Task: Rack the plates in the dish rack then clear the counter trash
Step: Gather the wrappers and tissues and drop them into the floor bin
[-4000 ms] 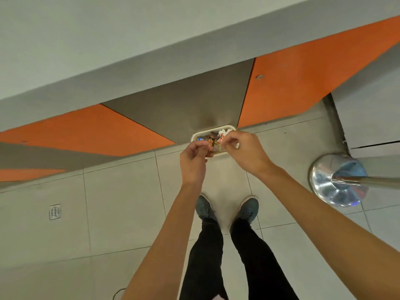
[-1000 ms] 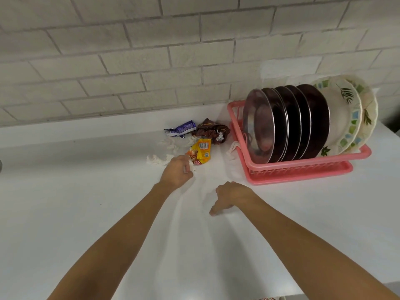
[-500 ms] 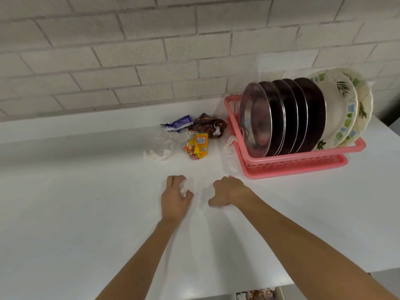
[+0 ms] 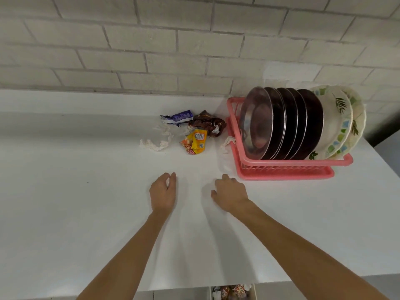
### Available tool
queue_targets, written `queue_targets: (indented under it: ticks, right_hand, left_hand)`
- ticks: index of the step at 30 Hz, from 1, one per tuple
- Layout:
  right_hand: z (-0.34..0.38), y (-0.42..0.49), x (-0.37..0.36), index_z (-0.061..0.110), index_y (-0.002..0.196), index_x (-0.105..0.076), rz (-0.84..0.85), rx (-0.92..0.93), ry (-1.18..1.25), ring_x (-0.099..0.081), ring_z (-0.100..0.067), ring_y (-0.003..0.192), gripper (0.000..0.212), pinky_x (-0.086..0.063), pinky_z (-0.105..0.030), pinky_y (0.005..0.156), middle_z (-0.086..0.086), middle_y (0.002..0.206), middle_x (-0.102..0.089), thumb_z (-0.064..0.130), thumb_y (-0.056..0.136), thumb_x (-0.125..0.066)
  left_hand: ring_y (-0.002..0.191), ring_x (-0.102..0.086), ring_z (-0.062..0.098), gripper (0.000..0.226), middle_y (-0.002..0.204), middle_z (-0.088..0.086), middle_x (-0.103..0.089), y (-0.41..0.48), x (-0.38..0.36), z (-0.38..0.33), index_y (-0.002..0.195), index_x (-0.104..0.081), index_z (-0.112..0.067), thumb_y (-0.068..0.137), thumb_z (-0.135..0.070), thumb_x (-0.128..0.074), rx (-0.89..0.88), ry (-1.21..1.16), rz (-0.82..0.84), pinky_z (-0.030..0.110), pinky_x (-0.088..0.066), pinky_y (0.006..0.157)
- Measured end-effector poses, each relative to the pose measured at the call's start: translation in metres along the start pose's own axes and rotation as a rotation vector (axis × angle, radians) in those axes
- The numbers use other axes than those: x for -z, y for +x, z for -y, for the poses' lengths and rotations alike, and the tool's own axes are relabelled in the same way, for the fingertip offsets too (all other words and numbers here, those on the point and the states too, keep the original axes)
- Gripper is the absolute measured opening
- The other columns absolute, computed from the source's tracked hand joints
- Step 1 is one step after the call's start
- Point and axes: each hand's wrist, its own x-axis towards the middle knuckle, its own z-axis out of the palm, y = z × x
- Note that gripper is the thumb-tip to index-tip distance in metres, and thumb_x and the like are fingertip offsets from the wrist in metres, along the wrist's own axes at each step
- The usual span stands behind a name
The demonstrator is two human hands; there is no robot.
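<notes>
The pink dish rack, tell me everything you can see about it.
The pink dish rack looks like moulded plastic, a slotted basket set in a matching drip tray. It sits flat on the white counter, at its back right near the brick wall. A row of steel plates and two patterned plates stand on edge in it. A white paper scrap lies against its left end.

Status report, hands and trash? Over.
Left hand grips white paper scrap; right hand empty. Yellow wrapper, brown wrapper, purple wrapper near pink plastic dish rack. Nothing blocking.
</notes>
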Motion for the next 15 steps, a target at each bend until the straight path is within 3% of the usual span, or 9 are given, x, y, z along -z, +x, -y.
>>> queue_targets:
  ticks: [2, 4, 8, 11, 15]
  right_hand:
    - [-0.007, 0.013, 0.020, 0.010, 0.123, -0.054, -0.026, 0.026, -0.003, -0.056, -0.032, 0.106, 0.035, -0.043, -0.036, 0.078, -0.012, 0.121, -0.049, 0.030, 0.095, -0.046]
    - [-0.010, 0.027, 0.033, 0.009, 0.126, -0.050, -0.072, 0.033, -0.002, -0.056, -0.034, 0.107, 0.038, -0.045, -0.039, 0.079, -0.014, 0.128, -0.043, 0.026, 0.092, -0.052]
    - [-0.009, 0.059, 0.044, 0.009, 0.136, -0.038, -0.083, -0.006, 0.029, -0.056, -0.039, 0.109, 0.052, -0.046, -0.040, 0.084, -0.020, 0.150, -0.017, 0.018, 0.089, -0.056]
    - [-0.005, 0.083, 0.039, 0.006, 0.144, -0.027, -0.052, -0.082, 0.023, -0.044, -0.043, 0.126, 0.063, -0.042, -0.041, 0.097, -0.023, 0.156, 0.001, 0.010, 0.088, -0.056]
    - [0.001, 0.113, 0.031, -0.006, 0.141, -0.027, 0.004, -0.164, 0.029, -0.032, -0.043, 0.134, 0.061, -0.036, -0.042, 0.104, -0.029, 0.150, -0.015, 0.014, 0.090, -0.053]
  left_hand:
    - [0.059, -0.047, 0.021, 0.038, 0.059, 0.005, -0.049, 0.007, -0.005, -0.006, 0.069, -0.046, -0.012, 0.101, -0.032, -0.046, 0.085, 0.006, -0.014, 0.034, -0.034, 0.059]
    - [0.066, -0.055, 0.027, 0.035, 0.064, 0.007, -0.056, 0.016, -0.007, -0.009, 0.078, -0.054, -0.008, 0.101, -0.033, -0.044, 0.094, 0.054, -0.006, 0.034, -0.037, 0.062]
    - [0.071, -0.058, 0.026, 0.032, 0.074, 0.007, -0.064, 0.026, -0.012, -0.011, 0.092, -0.061, -0.011, 0.101, -0.035, -0.043, 0.037, 0.181, 0.042, 0.031, -0.040, 0.065]
    - [0.068, -0.057, 0.026, 0.031, 0.068, 0.003, -0.060, 0.023, -0.015, -0.012, 0.089, -0.060, -0.013, 0.100, -0.036, -0.042, 0.039, 0.217, 0.052, 0.033, -0.042, 0.064]
    - [0.067, -0.058, 0.025, 0.030, 0.066, 0.001, -0.058, 0.021, -0.016, -0.009, 0.087, -0.059, -0.015, 0.099, -0.037, -0.042, 0.051, 0.208, 0.052, 0.034, -0.045, 0.064]
